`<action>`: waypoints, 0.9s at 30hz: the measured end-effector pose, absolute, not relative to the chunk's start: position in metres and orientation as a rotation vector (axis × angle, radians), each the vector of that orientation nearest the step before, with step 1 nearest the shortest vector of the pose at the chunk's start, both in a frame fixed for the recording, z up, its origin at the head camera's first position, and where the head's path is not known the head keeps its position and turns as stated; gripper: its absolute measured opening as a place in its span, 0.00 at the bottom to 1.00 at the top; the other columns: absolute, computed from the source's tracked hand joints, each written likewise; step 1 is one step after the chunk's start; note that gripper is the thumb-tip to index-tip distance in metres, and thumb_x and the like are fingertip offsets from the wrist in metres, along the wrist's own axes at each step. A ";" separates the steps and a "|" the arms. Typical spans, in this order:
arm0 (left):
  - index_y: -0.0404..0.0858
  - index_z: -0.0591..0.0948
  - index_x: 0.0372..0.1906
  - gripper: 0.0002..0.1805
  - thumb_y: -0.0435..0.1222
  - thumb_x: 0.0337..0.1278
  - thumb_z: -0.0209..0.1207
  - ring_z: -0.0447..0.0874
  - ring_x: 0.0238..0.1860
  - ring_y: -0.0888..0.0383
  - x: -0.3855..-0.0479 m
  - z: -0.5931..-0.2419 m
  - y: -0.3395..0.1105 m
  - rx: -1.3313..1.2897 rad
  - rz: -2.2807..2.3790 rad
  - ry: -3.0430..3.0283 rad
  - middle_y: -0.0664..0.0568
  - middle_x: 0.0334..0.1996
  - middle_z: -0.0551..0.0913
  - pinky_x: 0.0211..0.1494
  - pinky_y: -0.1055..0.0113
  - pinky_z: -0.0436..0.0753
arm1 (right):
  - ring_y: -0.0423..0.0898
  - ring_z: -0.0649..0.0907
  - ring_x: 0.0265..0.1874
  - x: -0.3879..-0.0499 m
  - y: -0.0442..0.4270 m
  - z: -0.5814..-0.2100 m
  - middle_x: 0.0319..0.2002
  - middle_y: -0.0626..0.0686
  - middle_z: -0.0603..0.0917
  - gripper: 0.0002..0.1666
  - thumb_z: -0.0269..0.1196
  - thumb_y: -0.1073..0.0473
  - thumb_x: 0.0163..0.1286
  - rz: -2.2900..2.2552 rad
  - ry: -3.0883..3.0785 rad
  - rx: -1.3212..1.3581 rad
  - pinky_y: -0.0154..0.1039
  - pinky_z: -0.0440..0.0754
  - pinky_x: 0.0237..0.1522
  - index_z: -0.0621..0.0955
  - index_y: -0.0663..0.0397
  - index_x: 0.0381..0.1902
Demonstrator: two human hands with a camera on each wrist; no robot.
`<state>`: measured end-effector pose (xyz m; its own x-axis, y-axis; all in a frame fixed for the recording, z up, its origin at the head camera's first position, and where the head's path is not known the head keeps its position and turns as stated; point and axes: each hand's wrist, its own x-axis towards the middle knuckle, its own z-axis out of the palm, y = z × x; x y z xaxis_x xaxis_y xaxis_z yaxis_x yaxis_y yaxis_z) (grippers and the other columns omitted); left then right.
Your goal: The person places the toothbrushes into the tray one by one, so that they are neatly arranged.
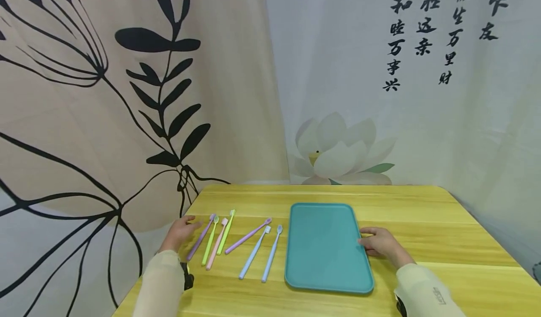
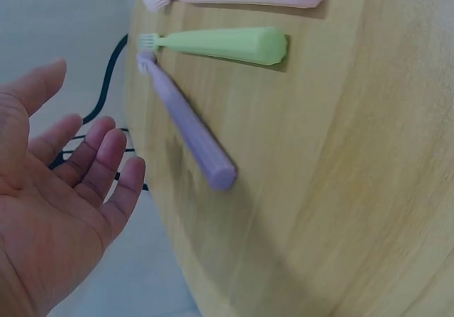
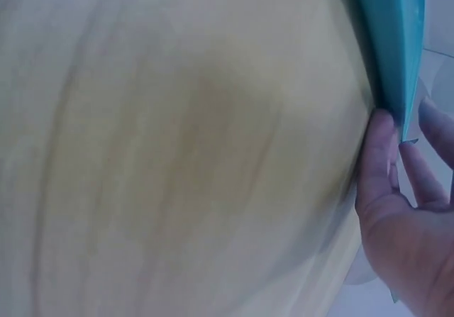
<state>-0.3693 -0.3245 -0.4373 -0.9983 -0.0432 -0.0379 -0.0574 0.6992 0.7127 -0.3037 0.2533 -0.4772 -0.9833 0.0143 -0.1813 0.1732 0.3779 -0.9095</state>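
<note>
Seven toothbrushes (image 1: pixel 248 235) lie untouched beside the tray (image 1: pixel 329 246); my left hand (image 1: pixel 179 234) spreads loosely, my right hand (image 1: pixel 382 243) touches the tray, grip unclear.

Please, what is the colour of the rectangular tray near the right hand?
Teal; the tray shows best in the head view.

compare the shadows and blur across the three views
Head view: evenly lit, toothbrushes fairly sharp; left wrist view: a soft, broad shadow on the table beyond the purple toothbrush; right wrist view: dim and hazy, table grain blurred, darker shading along the tray.
</note>
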 end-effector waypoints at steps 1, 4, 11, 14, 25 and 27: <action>0.23 0.62 0.70 0.35 0.46 0.72 0.53 0.70 0.60 0.30 -0.369 -0.439 -0.325 -0.078 1.219 2.883 0.22 0.65 0.64 0.61 0.39 0.72 | 0.51 0.83 0.44 -0.304 0.253 -0.479 0.51 0.68 0.80 0.33 0.62 0.64 0.70 -1.673 2.484 0.168 0.46 0.84 0.44 0.66 0.75 0.68; 0.21 0.63 0.69 0.33 0.41 0.72 0.54 0.72 0.58 0.30 -0.366 -0.444 -0.324 -0.050 1.264 2.879 0.22 0.64 0.65 0.59 0.41 0.73 | 0.50 0.84 0.44 -0.304 0.253 -0.484 0.53 0.70 0.79 0.33 0.63 0.66 0.69 -1.705 2.466 0.188 0.45 0.84 0.43 0.67 0.75 0.68; 0.22 0.64 0.69 0.31 0.39 0.72 0.53 0.69 0.61 0.30 -0.370 -0.455 -0.323 -0.085 1.301 2.852 0.23 0.64 0.66 0.60 0.41 0.72 | 0.47 0.83 0.41 -0.306 0.255 -0.490 0.55 0.73 0.76 0.33 0.63 0.68 0.68 -1.731 2.471 0.206 0.42 0.84 0.40 0.67 0.74 0.68; 0.23 0.64 0.70 0.31 0.39 0.71 0.54 0.70 0.61 0.31 -0.371 -0.458 -0.322 -0.119 1.316 2.846 0.23 0.64 0.66 0.60 0.42 0.73 | 0.46 0.83 0.40 -0.307 0.255 -0.490 0.56 0.74 0.75 0.33 0.63 0.69 0.68 -1.722 2.482 0.202 0.41 0.84 0.39 0.67 0.74 0.68; 0.22 0.62 0.71 0.32 0.36 0.70 0.54 0.72 0.59 0.33 -0.370 -0.467 -0.330 -0.176 1.497 2.735 0.24 0.66 0.64 0.61 0.42 0.73 | 0.46 0.82 0.40 -0.306 0.252 -0.492 0.52 0.69 0.77 0.32 0.62 0.70 0.68 -1.777 2.469 0.218 0.41 0.83 0.40 0.67 0.75 0.67; 0.23 0.63 0.71 0.32 0.36 0.69 0.55 0.74 0.57 0.37 -0.372 -0.469 -0.331 -0.187 1.516 2.730 0.25 0.64 0.67 0.59 0.45 0.75 | 0.46 0.81 0.39 -0.306 0.253 -0.493 0.50 0.67 0.77 0.32 0.62 0.71 0.68 -1.789 2.469 0.227 0.41 0.83 0.39 0.68 0.74 0.67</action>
